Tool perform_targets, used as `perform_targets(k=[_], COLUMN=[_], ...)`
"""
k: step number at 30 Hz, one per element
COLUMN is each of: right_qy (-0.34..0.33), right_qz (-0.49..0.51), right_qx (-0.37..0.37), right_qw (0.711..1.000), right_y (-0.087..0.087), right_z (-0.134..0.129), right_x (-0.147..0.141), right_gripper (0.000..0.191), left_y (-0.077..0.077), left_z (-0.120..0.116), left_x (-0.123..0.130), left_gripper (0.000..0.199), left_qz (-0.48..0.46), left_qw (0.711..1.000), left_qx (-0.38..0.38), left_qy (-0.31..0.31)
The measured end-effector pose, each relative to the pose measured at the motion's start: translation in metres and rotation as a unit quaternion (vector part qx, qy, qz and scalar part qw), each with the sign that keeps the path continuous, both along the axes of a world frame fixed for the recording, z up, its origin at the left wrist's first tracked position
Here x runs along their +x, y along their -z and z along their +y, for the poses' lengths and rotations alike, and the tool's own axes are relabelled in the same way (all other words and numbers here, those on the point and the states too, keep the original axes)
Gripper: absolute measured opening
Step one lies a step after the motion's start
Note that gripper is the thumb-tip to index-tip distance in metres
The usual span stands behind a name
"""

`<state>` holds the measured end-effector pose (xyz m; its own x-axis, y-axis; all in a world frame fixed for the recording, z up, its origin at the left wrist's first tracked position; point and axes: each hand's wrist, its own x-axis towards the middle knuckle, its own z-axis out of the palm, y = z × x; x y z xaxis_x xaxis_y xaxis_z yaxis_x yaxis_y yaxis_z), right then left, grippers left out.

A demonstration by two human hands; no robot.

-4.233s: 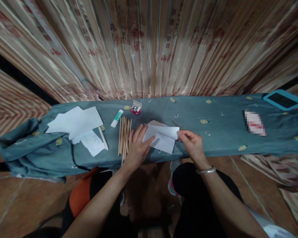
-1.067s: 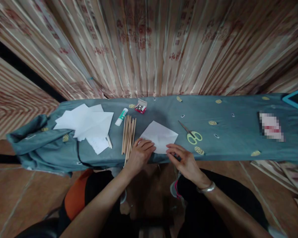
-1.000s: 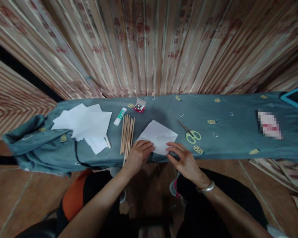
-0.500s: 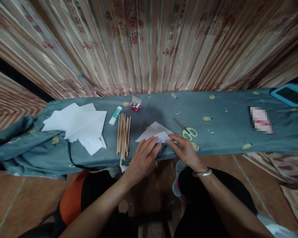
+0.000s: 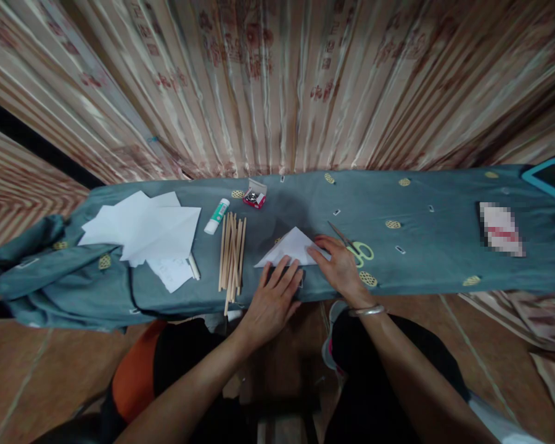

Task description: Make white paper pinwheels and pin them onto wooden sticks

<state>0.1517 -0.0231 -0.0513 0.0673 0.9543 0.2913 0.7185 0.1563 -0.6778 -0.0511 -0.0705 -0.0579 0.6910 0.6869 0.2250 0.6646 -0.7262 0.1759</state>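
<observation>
Just right of the wooden sticks [image 5: 232, 256] on the counter [image 5: 435, 265], the folded white paper [image 5: 296, 248] forms a triangle. The left hand [image 5: 271, 305] spreads wide along its near edge; the right hand [image 5: 342, 268] touches its right corner, whether its grip is closed unclear.

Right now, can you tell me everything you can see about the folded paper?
The paper is plain white and looks thin. It is folded into a triangle and lies on the green-blue cloth, with its tip pointing away from the person and its long side nearest them. The left hand has its fingertips spread at that near side. The right hand touches the right end and covers some of it. I can't see any writing or pictures on it.
</observation>
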Motion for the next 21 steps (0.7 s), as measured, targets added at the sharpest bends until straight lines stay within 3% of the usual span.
perform_targets(k=[21], right_qy=[0.062], right_qz=[-0.014], right_qx=[0.015], right_qw=[0.998], right_y=[0.013], right_z=[0.006], right_x=[-0.011], right_gripper=[0.024], left_y=[-0.004], left_z=[0.008], left_x=[0.002], left_gripper=[0.055], left_qz=[0.014], left_qw=[0.999], left_qx=[-0.038], left_qy=[-0.026])
